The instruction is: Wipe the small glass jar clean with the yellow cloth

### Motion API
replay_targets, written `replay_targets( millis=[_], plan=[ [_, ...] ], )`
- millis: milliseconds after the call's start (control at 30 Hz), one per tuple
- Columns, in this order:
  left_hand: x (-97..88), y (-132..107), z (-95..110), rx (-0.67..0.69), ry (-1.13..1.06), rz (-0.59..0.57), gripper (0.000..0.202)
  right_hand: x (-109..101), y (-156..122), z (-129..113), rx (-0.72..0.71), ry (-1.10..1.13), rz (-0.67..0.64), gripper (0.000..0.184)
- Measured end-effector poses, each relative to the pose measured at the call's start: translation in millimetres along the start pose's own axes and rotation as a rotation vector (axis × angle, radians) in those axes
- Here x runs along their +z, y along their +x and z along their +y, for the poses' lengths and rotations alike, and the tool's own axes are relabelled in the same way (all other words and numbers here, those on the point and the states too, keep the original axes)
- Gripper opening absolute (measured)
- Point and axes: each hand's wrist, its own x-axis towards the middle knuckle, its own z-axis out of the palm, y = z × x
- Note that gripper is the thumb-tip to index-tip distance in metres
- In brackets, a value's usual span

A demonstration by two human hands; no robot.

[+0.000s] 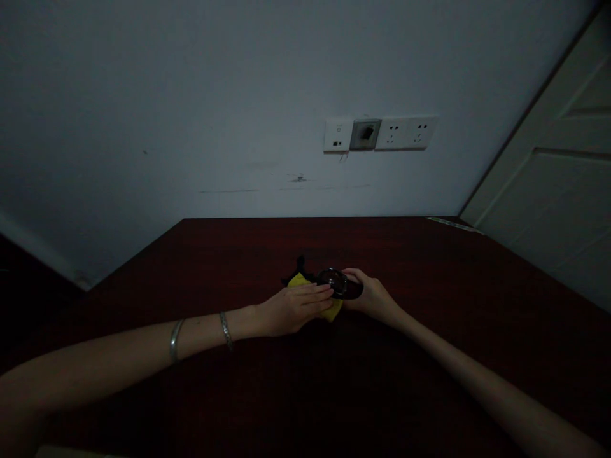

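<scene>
My left hand (300, 306) is closed on a yellow cloth (333, 310), its fingers laid together over the cloth and against a dark, glossy item. This dark item (337, 282) has a rounded, shiny rim on its near face; the dim light hides its exact kind. My right hand (370, 296) grips its right end, with the fingers behind it and the thumb side partly hidden. Just beyond the cloth, a small black, irregular piece (300, 266) shows; I cannot tell whether it joins the dark item. Both hands are close together, low over the table.
A dark red wooden table (238, 248) reaches back to a pale wall (191, 95) with scuff marks. Wall sockets (401, 133) sit above the far edge. A white panelled door (563, 184) stands at the right. A thin strip (453, 224) lies at the far right corner.
</scene>
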Motion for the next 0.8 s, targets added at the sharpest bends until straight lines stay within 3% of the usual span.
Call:
replay_targets(
  millis=[133,300,400,467,567,800],
  plan=[
    [-11.4,-6,-1,0.047,-0.049,-0.065,0.043,1,-1,-1,0.001,-0.014,0.008,0.061],
    [-23.2,0,-3,-0.039,-0.194,0.156,0.044,1,-2,-6,0.001,-0.032,0.013,0.062],
    [-34.3,15,-3,-0.193,-0.339,0.275,0.037,0,-2,-6,-0.012,-0.038,0.004,0.065],
    [-41.9,28,-2,-0.373,-0.434,0.326,0.033,0,-2,-5,-0.021,-0.044,-0.003,0.067],
    [-49.9,49,-5,-0.590,-0.621,0.494,0.030,0,-1,-1,-0.033,-0.061,-0.010,0.070],
    [-48.9,91,-24,-0.784,-0.990,0.845,0.029,-1,-1,2,-0.072,-0.103,-0.033,0.081]
  ],
)
